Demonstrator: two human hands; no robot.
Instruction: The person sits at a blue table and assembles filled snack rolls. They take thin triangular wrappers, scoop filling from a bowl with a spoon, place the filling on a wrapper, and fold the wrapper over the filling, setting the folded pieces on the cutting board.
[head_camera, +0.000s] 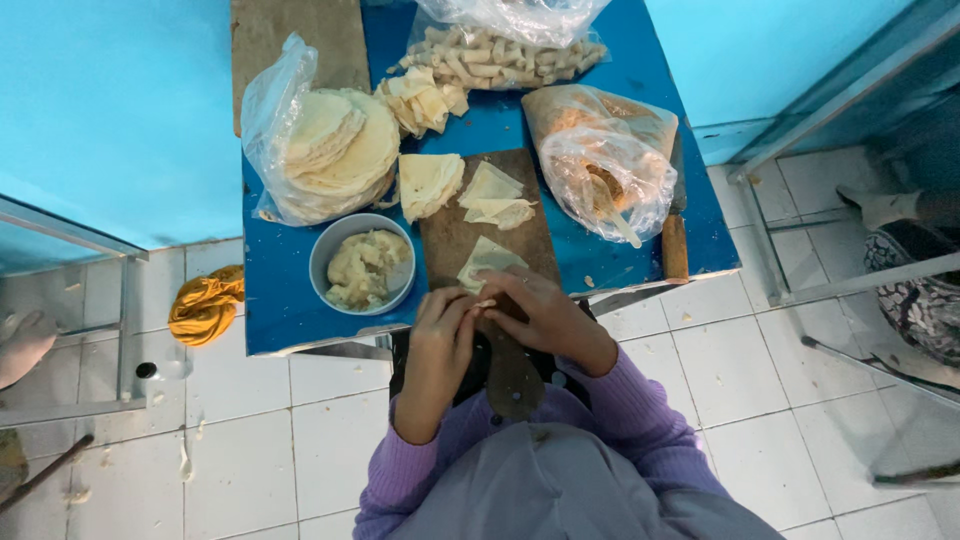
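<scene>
- Head view: wooden board (470, 225) on blue worktop (280, 300); landmark.
- Left hand (440, 335), right hand (535, 310): at board's near edge, both pinched shut on a folded wrapper (486, 262).
- Wrapper: thin, soft, likely tears easily; best held by edges.
- Bowl of filling (362, 265): left of board.

lilac knit sleeves, grey apron

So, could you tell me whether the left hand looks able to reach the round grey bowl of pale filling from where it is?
Probably yes: the left hand is at the near table edge, with the round grey bowl of pale filling just beside it and nothing between them.
</scene>
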